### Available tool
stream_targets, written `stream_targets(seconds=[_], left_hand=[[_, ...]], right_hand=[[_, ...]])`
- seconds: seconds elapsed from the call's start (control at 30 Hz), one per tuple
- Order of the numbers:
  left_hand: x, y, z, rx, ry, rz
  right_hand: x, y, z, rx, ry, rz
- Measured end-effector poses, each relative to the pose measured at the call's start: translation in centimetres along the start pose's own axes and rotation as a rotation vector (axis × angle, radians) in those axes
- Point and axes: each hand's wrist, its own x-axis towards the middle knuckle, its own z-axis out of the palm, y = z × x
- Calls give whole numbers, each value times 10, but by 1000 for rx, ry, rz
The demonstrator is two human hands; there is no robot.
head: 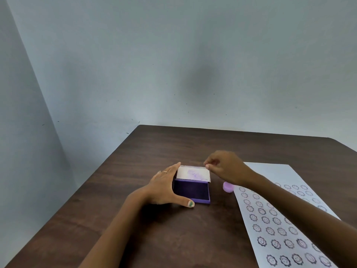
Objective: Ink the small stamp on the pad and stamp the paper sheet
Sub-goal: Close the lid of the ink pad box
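Observation:
A purple ink pad (pixel 193 191) lies in the middle of the table, its dark pad showing and its clear lid (pixel 193 173) raised at the back. My left hand (pixel 164 185) grips the pad's left side, thumb at the front edge and fingers along the lid's left edge. My right hand (pixel 226 167) hovers at the lid's top right corner with finger and thumb pinched close to its edge. The small pink stamp (pixel 228 187) stands on the table right of the pad, partly under my right wrist. The paper sheet (pixel 280 215) lies to the right, covered in several smiley-flower prints.
The dark wooden table (pixel 154 147) ends in a far edge near the blue-grey wall (pixel 173 64). Its left edge runs diagonally toward the lower left. My right forearm crosses over the sheet.

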Motion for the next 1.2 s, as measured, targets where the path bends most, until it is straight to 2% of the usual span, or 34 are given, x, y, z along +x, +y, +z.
stream_targets(seconds=[0.2,0.6,0.8,1.2], left_hand=[[-1,-1,-1,19,-8,-21],[-8,5,-5,-45,-39,-48],[-4,1,-3,-62,-26,-12],[2,-9,1,-69,-3,29]], right_hand=[[36,0,16,16,-179,116],[48,-14,16,128,-283,196],[45,-16,4,188,-229,147],[-4,-45,-1,136,-59,-6]])
